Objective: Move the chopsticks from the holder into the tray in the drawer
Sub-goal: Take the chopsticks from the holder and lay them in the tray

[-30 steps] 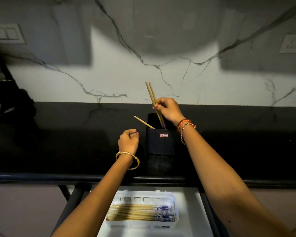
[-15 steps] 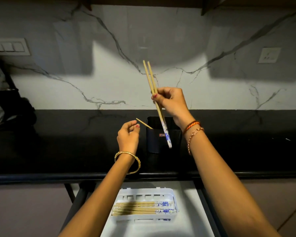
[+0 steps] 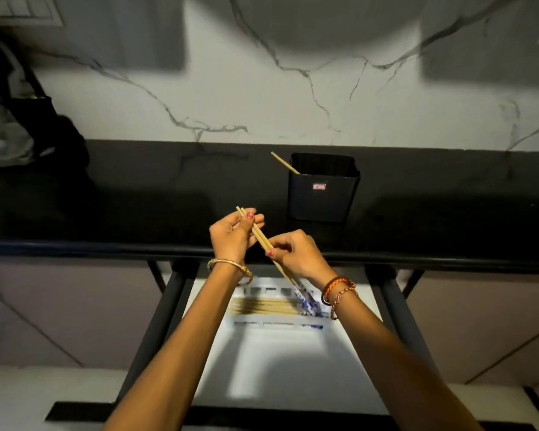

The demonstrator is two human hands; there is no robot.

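A pair of wooden chopsticks (image 3: 262,241) with blue-patterned ends is held slanted over the counter's front edge. My left hand (image 3: 231,236) grips their upper plain ends and my right hand (image 3: 296,256) grips their middle; the patterned ends point down toward the drawer. The dark holder (image 3: 322,194) stands on the black counter behind my hands, with one chopstick (image 3: 284,163) leaning out of its left side. In the open drawer below, a white tray (image 3: 277,320) holds several chopsticks (image 3: 262,306) lying side by side.
The black counter (image 3: 137,197) runs across the view under a white marble wall. A dark bag (image 3: 28,129) sits at the far left of the counter. The white drawer floor (image 3: 277,368) extends toward me between dark rails.
My right hand has lifted the pair out of the holder and brought it down toward the drawer. My left hand has come across and taken hold of the upper ends.
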